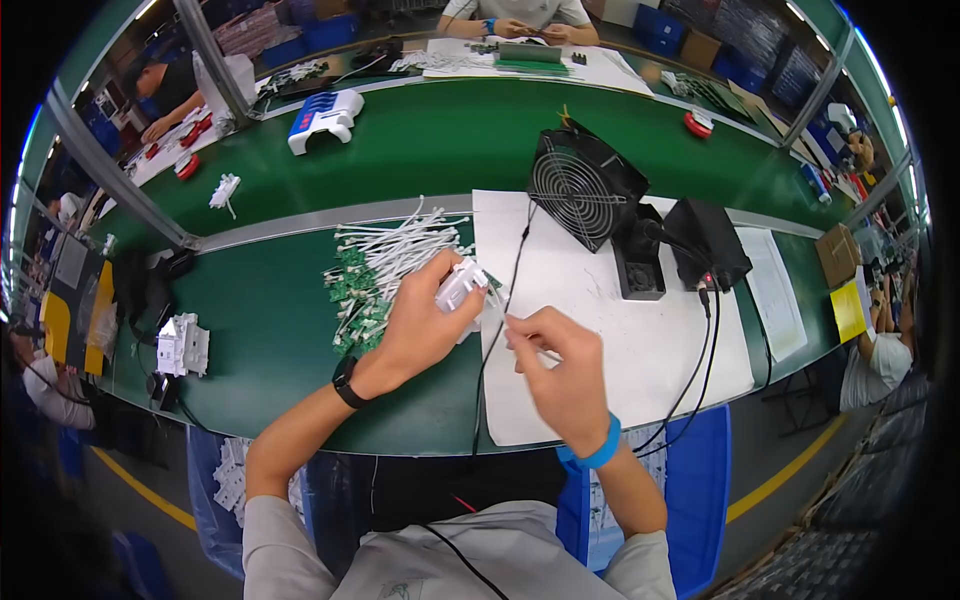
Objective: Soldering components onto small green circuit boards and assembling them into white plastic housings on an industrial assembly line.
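Observation:
My left hand [425, 322] grips a small white plastic housing [462, 287] just above the green bench. A black watch sits on that wrist. My right hand [562, 372] is close beside it, fingers pinched on a thin white wire [503, 318] that leads toward the housing. A blue band circles the right wrist. Behind the left hand lies a pile of small green circuit boards with white leads [385, 262].
A white sheet [620, 340] covers the bench on the right, with a black fan [582, 187], a black box [708, 243] and black cables on it. White parts [183, 345] lie at left. A blue-white device [325, 117] sits farther back. Other people work at neighbouring benches.

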`<state>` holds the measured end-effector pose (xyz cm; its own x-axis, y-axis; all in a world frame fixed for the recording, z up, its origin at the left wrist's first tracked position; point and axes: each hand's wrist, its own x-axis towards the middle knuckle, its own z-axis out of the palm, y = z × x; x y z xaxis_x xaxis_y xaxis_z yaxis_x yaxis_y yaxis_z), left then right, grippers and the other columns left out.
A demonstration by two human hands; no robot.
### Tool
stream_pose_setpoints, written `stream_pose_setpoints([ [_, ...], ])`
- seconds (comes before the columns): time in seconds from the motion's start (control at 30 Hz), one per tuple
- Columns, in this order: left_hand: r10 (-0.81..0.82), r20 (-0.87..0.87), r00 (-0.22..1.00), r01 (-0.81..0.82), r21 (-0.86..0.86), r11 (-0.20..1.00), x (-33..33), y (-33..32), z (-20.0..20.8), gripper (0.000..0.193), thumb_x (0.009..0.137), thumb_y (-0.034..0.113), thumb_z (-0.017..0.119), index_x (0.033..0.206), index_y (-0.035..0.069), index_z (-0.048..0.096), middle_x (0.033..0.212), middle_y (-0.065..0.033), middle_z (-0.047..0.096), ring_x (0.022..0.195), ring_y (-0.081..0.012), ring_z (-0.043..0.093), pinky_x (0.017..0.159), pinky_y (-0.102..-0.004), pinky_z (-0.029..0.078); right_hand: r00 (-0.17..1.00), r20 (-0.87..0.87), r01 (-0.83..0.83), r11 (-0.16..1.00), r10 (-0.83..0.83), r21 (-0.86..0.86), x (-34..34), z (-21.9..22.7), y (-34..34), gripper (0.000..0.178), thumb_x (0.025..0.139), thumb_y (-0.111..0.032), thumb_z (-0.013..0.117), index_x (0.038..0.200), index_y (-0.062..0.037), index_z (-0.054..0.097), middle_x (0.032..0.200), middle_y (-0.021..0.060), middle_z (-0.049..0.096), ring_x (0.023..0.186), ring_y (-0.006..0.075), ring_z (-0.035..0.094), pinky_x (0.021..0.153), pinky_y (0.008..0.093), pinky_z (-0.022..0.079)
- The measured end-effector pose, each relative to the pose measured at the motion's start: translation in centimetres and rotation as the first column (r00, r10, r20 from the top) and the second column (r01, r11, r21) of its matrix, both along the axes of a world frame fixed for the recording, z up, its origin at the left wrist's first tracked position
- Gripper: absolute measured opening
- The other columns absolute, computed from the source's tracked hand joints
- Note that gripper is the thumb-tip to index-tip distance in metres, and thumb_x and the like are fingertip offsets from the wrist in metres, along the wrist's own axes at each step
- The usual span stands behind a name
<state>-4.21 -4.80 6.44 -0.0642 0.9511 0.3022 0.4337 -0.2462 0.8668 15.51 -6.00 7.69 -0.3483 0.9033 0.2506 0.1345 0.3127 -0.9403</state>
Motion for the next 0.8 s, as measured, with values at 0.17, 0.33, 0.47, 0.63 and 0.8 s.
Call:
stream_pose_setpoints([
  [0.17,-0.109,0.284,0.953,0.156,-0.151,0.976,3.6,1.4,-1.4,0.021,0.095,0.015,0.071,0.098,-0.002,0.061,0.083,-0.0062,0.066,0.074,-0.0099,0.057,0.065,-0.0298,0.048,0.963,0.231,0.046,0.924,-0.143,0.380,-0.1,-2.2,-0.2,0.019,0.089,0.002,0.065,0.109,0.0002,0.067,0.086,0.0165,0.058,0.076,0.0406,0.063,0.066,0.0459,0.052],
  [0.33,-0.120,-0.046,0.992,0.112,-0.153,0.982,1.4,2.6,-3.8,0.023,0.091,0.015,0.073,0.101,-0.005,0.066,0.083,-0.0153,0.070,0.072,-0.0187,0.065,0.066,-0.0330,0.051,0.973,0.192,-0.152,0.983,0.131,0.104,5.3,-2.0,1.7,0.016,0.095,-0.002,0.067,0.109,0.0057,0.071,0.089,0.0114,0.067,0.074,0.0204,0.067,0.067,0.0326,0.054],
  [0.47,-0.147,-0.008,0.989,0.140,-0.265,0.954,1.9,2.5,-3.4,0.027,0.091,0.018,0.073,0.104,-0.006,0.067,0.086,-0.0164,0.072,0.073,-0.0198,0.068,0.067,-0.0331,0.052,0.925,0.044,0.380,0.913,-0.378,-0.152,12.0,-4.0,8.0,0.029,0.100,-0.019,0.067,0.115,0.0048,0.060,0.084,0.0101,0.067,0.066,0.0166,0.067,0.060,0.0274,0.055],
  [0.63,-0.228,-0.035,0.973,0.211,-0.270,0.939,4.1,2.3,-2.6,0.027,0.091,0.020,0.074,0.100,-0.005,0.068,0.085,-0.0168,0.072,0.072,-0.0208,0.067,0.067,-0.0342,0.052,0.805,-0.093,0.585,0.810,-0.586,-0.042,11.6,-3.5,13.2,0.050,0.094,-0.023,0.076,0.131,-0.0022,0.047,0.079,0.0076,0.066,0.059,0.0119,0.063,0.050,0.0241,0.051],
  [0.8,-0.302,-0.106,0.947,0.259,-0.297,0.919,5.2,2.8,-3.2,0.030,0.091,0.022,0.075,0.101,-0.005,0.067,0.084,-0.0148,0.069,0.074,-0.0182,0.064,0.069,-0.0332,0.051,0.761,-0.025,0.617,0.712,-0.648,0.336,12.1,-5.9,15.9,0.015,0.091,-0.009,0.075,0.098,0.0009,0.066,0.074,0.0058,0.066,0.065,0.0112,0.059,0.062,0.0279,0.048],
])
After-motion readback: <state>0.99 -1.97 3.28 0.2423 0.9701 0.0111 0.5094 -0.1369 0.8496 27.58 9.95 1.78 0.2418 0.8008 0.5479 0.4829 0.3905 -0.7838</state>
